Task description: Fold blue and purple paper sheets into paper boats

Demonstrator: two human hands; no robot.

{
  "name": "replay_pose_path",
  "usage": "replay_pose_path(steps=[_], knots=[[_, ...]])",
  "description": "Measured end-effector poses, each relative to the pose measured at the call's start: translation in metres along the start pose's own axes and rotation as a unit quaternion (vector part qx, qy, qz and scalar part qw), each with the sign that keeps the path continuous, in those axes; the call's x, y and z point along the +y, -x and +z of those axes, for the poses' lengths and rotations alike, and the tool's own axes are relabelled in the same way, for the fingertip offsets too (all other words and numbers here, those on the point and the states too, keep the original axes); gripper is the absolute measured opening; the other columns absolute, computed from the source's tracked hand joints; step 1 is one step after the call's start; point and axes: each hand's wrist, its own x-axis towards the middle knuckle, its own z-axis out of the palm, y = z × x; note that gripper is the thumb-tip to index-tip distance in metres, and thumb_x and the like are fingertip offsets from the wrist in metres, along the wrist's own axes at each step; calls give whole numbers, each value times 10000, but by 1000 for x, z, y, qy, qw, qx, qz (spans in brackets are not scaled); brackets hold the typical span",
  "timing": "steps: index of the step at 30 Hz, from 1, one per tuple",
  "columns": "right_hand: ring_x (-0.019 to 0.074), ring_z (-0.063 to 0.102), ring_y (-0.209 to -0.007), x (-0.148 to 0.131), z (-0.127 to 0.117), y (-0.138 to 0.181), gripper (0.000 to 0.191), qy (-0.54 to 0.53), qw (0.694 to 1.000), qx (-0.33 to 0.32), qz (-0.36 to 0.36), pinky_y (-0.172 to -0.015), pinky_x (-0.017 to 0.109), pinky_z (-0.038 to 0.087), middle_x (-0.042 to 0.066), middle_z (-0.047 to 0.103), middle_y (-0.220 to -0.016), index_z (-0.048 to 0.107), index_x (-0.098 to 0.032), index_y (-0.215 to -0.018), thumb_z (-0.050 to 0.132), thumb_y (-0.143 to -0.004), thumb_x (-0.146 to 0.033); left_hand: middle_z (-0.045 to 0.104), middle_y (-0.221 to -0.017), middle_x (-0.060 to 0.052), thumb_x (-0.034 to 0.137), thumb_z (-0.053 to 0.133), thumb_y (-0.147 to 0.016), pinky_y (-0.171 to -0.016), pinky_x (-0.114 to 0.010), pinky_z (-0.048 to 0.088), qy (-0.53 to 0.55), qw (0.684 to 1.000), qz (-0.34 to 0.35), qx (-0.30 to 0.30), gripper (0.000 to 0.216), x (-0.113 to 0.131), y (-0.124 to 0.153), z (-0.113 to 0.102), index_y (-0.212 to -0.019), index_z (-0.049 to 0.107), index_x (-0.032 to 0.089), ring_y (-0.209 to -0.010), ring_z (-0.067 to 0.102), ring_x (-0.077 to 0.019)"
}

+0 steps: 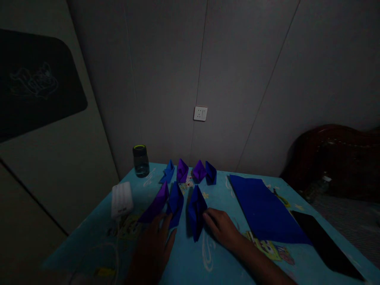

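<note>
As right hand point(222, 226) sits beside blue boat point(196, 210) | long axis toward wall point(237, 79)

Blue paper boats point(196, 211), purple paper boats point(182, 171), cartoon-printed turquoise tablecloth point(190, 261)

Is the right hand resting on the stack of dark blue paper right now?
No, the right hand has its fingertips at a folded blue boat, and the paper stack lies apart, further right.

The left hand point(154, 245) lies in deep shadow, its wrist cut off by the bottom edge.
</note>
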Motion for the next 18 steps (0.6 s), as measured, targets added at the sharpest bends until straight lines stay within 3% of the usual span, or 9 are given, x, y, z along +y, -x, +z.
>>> replay_pose_path(steps=[6, 12, 18], knots=[[174, 619, -712, -1, 6, -10, 378, -4, 1000, 20, 7, -699, 279, 431, 33, 649, -773, 592, -187, -834, 334, -1027, -385, 708, -1085, -92, 259, 492, -933, -728, -313, 579, -9, 995, -19, -97, 266, 7, -3, 6, -1127, 665, 197, -850, 718, -212], [188, 637, -734, 3, 5, -9, 384, -8, 999, 32, 12, -707, 293, 449, 49, 675, -800, 620, -182, -867, 343, -1021, -397, 727, -1005, -70, 92, 423, -921, -758, -302, 563, 10, 993, -16, -114, 354, 10, -2, 15, -1167, 650, 205, -887, 714, -204], [215, 678, -872, 3, 4, -9, 350, -26, 999, 33, 14, -803, 311, 475, 74, 721, -949, 650, -186, -1031, 359, -1017, -379, 714, -1089, -74, 34, 396, -890, -818, -311, 558, 25, 992, -33, -121, 430, 3, -2, 23, -1198, 635, 216, -967, 698, -207]])
